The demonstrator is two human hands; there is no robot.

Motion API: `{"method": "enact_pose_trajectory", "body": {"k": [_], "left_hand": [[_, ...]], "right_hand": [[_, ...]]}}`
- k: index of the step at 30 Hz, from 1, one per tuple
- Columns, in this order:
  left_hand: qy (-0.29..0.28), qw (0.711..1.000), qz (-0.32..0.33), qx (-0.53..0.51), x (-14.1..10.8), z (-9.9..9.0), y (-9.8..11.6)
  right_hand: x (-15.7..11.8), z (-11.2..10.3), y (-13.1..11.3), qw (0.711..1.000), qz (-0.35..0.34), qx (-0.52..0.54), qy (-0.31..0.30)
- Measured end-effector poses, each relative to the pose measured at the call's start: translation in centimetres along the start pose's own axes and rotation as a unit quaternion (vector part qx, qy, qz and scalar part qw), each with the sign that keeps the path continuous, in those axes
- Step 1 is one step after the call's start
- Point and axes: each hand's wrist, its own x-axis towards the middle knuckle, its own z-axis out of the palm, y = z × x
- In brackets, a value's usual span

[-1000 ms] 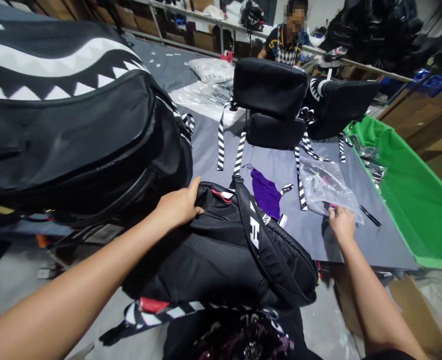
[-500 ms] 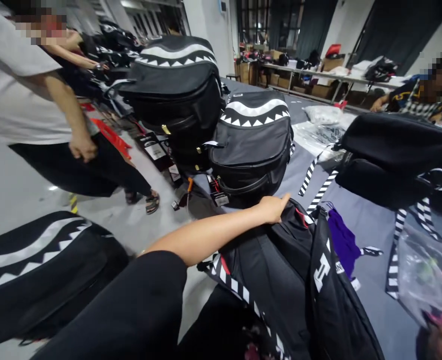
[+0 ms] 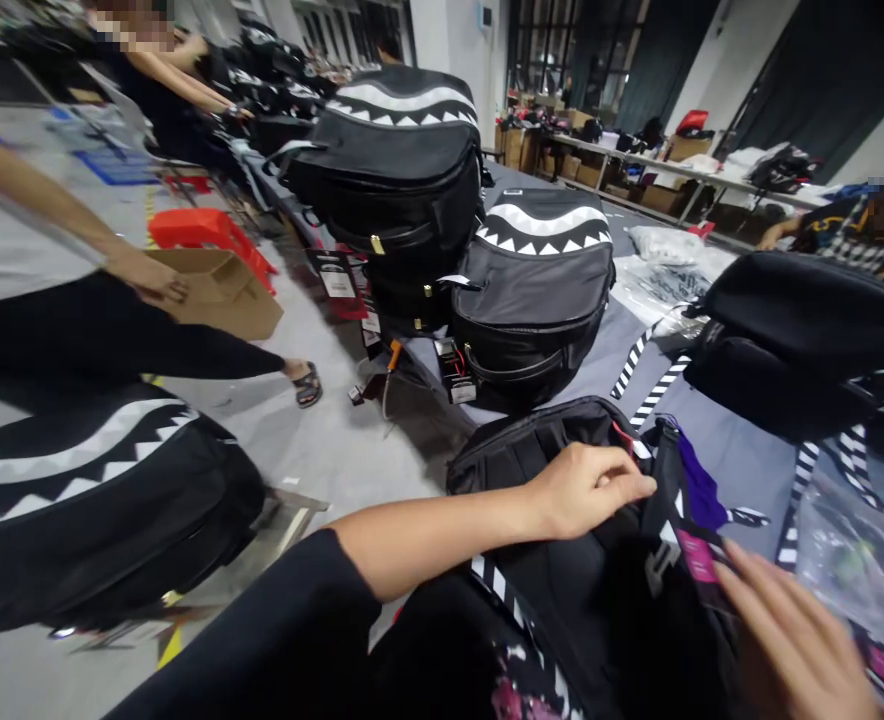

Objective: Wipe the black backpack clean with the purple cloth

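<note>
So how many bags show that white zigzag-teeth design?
3 clearly: the lower-left bag, the centre bag, and the rear bag, behind it to the left. More may be hidden.

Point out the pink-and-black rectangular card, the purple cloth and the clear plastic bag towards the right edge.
Pink-and-black rectangular card (image 3: pixel 698 557): head view, on its pink panel.
Purple cloth (image 3: pixel 701 487): head view, on its visible middle.
Clear plastic bag (image 3: pixel 832 530): head view, on its left part.
</note>
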Motion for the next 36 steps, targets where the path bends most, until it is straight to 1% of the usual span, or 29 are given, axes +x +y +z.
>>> {"method": "enact_pose_trajectory", "body": {"k": [1,2,3,4,6,7,8,9,10,11,13,14,15,16,17,18,19,20,21,22,23,24,26,28,29,30,31,34,36], "left_hand": [[-0.067,0.992,-0.066,-0.081,-0.8,0.3,0.2],[-0.115,0.975,-0.12,-0.148,-1.4,0.4,0.2],[-0.136,0.958,-0.157,-0.197,-2.0,0.4,0.0],[-0.127,0.948,-0.178,-0.23,-2.5,0.4,-0.3],[-0.053,0.947,-0.18,-0.259,-3.3,0.3,-1.0],[-0.01,0.95,-0.168,-0.263,-3.6,0.3,-1.3],[0.027,0.953,-0.153,-0.262,-3.8,0.4,-1.5],[0.066,0.954,-0.139,-0.258,-4.0,0.5,-1.6],[0.102,0.954,-0.126,-0.251,-4.1,0.7,-1.6],[0.132,0.955,-0.117,-0.239,-4.1,0.9,-1.7],[0.161,0.96,-0.109,-0.203,-4.2,1.2,-1.7],[0.165,0.964,-0.106,-0.179,-4.2,1.4,-1.8],[0.163,0.971,-0.096,-0.148,-4.3,1.4,-2.0],[0.164,0.977,-0.074,-0.11,-4.4,1.4,-2.2],[0.174,0.982,-0.036,-0.06,-4.6,1.2,-2.5],[0.194,0.981,0.015,0.002,-4.8,0.8,-2.8],[0.222,0.97,0.069,0.075,-4.9,0.4,-3.2],[0.255,0.948,0.11,0.153,-5.0,-0.2,-3.6],[0.285,0.923,0.125,0.228,-5.0,-0.8,-4.0],[0.303,0.9,0.109,0.292,-4.9,-1.3,-4.4],[0.303,0.886,0.07,0.345,-4.8,-1.9,-4.8],[0.29,0.877,0.02,0.382,-4.6,-2.3,-5.2],[0.236,0.872,-0.065,0.424,-4.3,-2.8,-6.0],[0.198,0.868,-0.097,0.446,-4.0,-2.9,-6.6],[0.192,0.865,-0.101,0.453,-3.9,-2.9,-6.8],[0.192,0.861,-0.1,0.46,-3.8,-2.8,-7.0],[0.195,0.859,-0.097,0.464,-3.7,-2.7,-7.2],[0.201,0.855,-0.093,0.469,-3.6,-2.4,-7.5],[0.201,0.857,-0.097,0.465,-3.6,-2.3,-7.5]], "right_hand": [[0.1,0.0,-1.4,1.0,-0.027,0.009,-0.009],[0.5,0.4,-2.6,0.998,-0.055,0.021,-0.022],[1.1,1.0,-3.5,0.995,-0.081,0.034,-0.037],[1.7,1.7,-4.1,0.993,-0.1,0.046,-0.05],[2.9,2.9,-4.8,0.989,-0.11,0.068,-0.065],[3.3,3.3,-4.9,0.99,-0.096,0.084,-0.063],[3.7,3.5,-5.0,0.991,-0.066,0.103,-0.059],[4.0,3.6,-5.2,0.991,-0.015,0.126,-0.051],[4.3,3.6,-5.3,0.986,0.048,0.154,-0.043],[4.5,3.6,-5.4,0.975,0.114,0.187,-0.041],[5.0,3.5,-5.7,0.942,0.219,0.248,-0.063],[5.3,3.6,-5.7,0.93,0.243,0.264,-0.08],[5.6,3.7,-5.7,0.928,0.245,0.264,-0.092],[5.9,3.8,-5.5,0.936,0.231,0.249,-0.094],[6.4,3.9,-5.2,0.95,0.207,0.221,-0.08],[6.8,4.0,-4.8,0.965,0.179,0.186,-0.052],[7.4,4.0,-4.4,0.976,0.155,0.149,-0.019],[7.9,4.0,-4.0,0.984,0.14,0.114,0.01],[8.5,4.1,-3.6,0.987,0.137,0.082,0.027],[9.1,4.2,-3.2,0.988,0.143,0.055,0.028],[9.7,4.4,-3.0,0.987,0.157,0.034,0.01],[10.3,4.7,-2.9,0.984,0.175,0.018,-0.027],[11.5,5.3,-3.0,0.965,0.213,-0.009,-0.15],[12.5,6.2,-3.3,0.933,0.232,-0.028,-0.275],[13.0,6.6,-3.4,0.919,0.23,-0.031,-0.319],[13.4,7.0,-3.5,0.911,0.223,-0.032,-0.346],[13.9,7.4,-3.6,0.908,0.211,-0.032,-0.359],[14.9,8.5,-3.5,0.912,0.16,-0.064,-0.371],[15.3,9.2,-3.3,0.909,0.129,-0.084,-0.387]]}}
